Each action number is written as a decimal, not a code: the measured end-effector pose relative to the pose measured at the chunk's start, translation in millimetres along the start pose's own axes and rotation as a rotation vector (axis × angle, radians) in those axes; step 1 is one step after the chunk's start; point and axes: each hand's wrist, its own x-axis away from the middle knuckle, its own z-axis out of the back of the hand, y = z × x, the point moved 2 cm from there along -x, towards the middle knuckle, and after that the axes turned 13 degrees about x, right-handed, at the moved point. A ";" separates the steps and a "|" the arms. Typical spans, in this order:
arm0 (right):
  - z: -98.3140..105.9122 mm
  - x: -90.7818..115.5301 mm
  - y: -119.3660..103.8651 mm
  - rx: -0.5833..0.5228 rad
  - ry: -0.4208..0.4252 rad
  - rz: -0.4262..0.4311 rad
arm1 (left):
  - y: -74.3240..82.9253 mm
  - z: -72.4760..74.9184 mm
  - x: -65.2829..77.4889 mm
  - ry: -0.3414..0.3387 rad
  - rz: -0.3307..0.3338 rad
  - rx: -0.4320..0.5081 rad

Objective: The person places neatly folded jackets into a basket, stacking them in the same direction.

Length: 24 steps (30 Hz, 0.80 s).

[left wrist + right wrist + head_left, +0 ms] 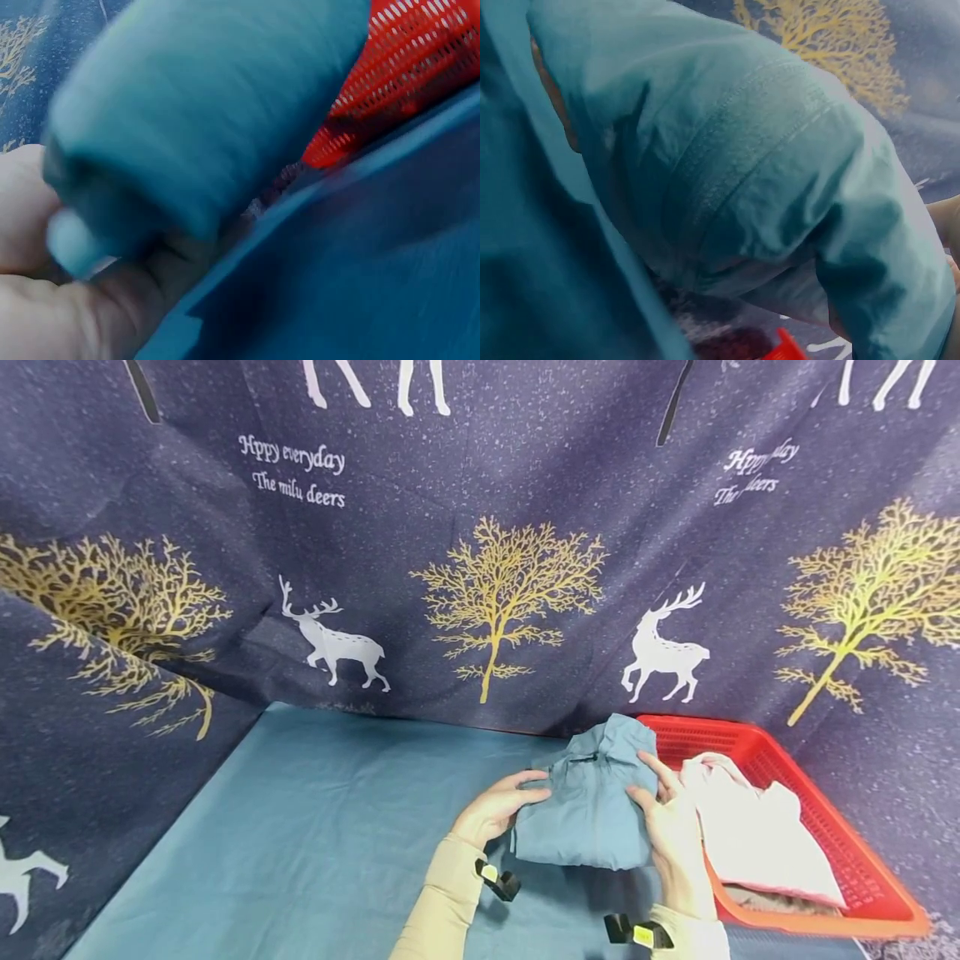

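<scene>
A folded blue-green garment (585, 818), seemingly a jacket with a collar and a front seam, is held between both hands above the table. My left hand (491, 810) grips its left side, thumb and fingers around the edge. On the opposite side my right hand (672, 831) holds the cloth, its fingers spread over the upper face. The left wrist view shows the thick rolled edge of the garment (217, 112), blurred, above the fingers of the left hand (97, 307). Creases and a stitched band mark the garment (757, 165) in the right wrist view.
Just right of the garment stands a red plastic basket (825, 924) with perforated walls. Inside lies a folded pale pink-white garment (761, 839), with a brownish cloth (780, 900) under it. A blue-green cloth (300, 835) covers the table; a dark patterned curtain (465, 460) hangs behind.
</scene>
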 end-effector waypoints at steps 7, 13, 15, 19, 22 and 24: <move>4.4 6.3 -17.8 -0.060 0.007 0.116 | 15.4 -6.7 5.7 -0.048 -0.072 -0.059; 10.0 9.0 -25.6 -0.026 0.014 0.113 | 32.6 -16.3 14.2 -0.045 -0.152 -0.113; 12.2 8.8 -26.2 -0.011 0.023 0.126 | 37.9 -19.7 16.9 -0.036 -0.187 -0.146; 16.5 10.3 -29.6 0.072 0.102 0.159 | 46.5 -25.8 21.2 -0.014 -0.256 -0.223; 21.1 14.3 -36.2 0.124 0.170 0.197 | 51.2 -31.6 24.7 -0.015 -0.308 -0.267; 25.1 17.2 -40.6 0.093 0.162 0.205 | 54.4 -37.1 28.2 -0.029 -0.337 -0.277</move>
